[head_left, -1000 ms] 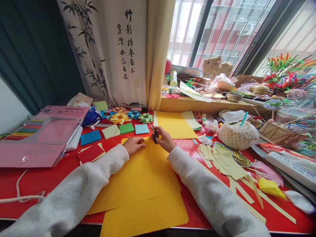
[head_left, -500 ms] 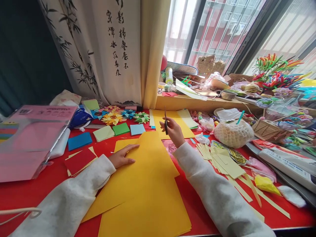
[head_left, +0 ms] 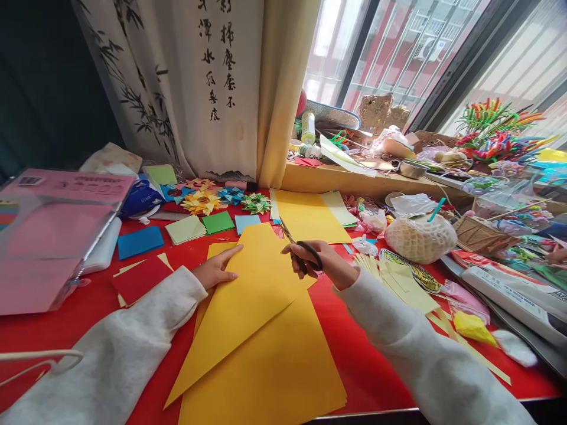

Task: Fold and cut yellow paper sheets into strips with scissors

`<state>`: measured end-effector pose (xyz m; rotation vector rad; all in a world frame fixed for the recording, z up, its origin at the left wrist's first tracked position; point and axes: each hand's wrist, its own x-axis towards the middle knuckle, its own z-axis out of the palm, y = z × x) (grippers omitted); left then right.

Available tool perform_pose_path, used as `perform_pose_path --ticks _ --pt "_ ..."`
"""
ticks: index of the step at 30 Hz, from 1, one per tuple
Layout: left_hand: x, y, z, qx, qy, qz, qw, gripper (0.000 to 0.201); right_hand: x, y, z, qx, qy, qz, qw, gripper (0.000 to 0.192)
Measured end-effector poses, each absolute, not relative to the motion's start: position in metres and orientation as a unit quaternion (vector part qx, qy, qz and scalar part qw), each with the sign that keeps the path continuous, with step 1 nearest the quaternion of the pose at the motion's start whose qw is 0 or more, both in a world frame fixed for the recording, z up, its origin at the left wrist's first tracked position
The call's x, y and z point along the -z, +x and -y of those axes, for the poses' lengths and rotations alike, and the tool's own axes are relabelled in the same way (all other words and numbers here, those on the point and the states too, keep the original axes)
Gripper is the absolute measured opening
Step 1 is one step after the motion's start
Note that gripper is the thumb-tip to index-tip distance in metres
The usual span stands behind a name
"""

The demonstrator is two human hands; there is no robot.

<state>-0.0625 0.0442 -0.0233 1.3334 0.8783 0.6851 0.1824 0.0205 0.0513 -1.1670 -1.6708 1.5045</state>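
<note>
Head view, left to right: a pink packet in clear plastic [head_left: 53, 248] lies at the left edge of the frame, with a white cord [head_left: 44, 356] below it. Next come a blue paper pile [head_left: 140, 242] and, nearer the lower edge, red paper [head_left: 144, 282] over pale sheets. Above them, left of centre, paper flowers [head_left: 202, 202] stand behind pale green squares [head_left: 186, 230] and green squares [head_left: 218, 222].

The left hand [head_left: 216, 269] rests at the left edge of the top yellow sheet [head_left: 239, 319], thumb and forefinger spread apart; whether it pinches the paper or merely presses it cannot be told. That sheet lies askew at the centre of the frame, over a yellow stack [head_left: 274, 366] that reaches the bottom edge.

Just right of centre, the right hand [head_left: 326, 260] grips scissors [head_left: 319, 256], fingers curled about the black handles, the blades pointing to the upper left. Behind it lies another yellow sheet [head_left: 310, 213]. Farther right are a netted white bundle [head_left: 420, 239] with a teal straw [head_left: 437, 208], pale yellow paper [head_left: 405, 286] and a bright yellow bag [head_left: 473, 329], all on the red table [head_left: 363, 366].
</note>
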Motion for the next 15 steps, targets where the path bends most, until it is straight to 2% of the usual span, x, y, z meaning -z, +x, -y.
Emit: perform_pose_path --ticks 5,8,12,15 --pt "0.025 -0.072 -0.049 -0.328 0.631 -0.371 0.597 0.081 -0.021 0.195 -0.016 -0.626 -0.392 0.607 0.293 0.041" --pt "0.024 -0.076 -0.05 -0.318 0.661 -0.371 0.569 0.084 -0.004 0.201 -0.018 -0.654 -0.374 0.586 0.297 0.044" --pt "0.019 -0.075 -0.049 -0.263 0.651 -0.41 0.582 0.084 0.0 0.205 -0.016 -0.652 -0.386 0.578 0.304 0.041" --pt "0.013 -0.074 -0.049 -0.244 0.672 -0.46 0.527 0.078 -0.002 0.206 -0.013 -0.647 -0.397 0.575 0.305 0.042"
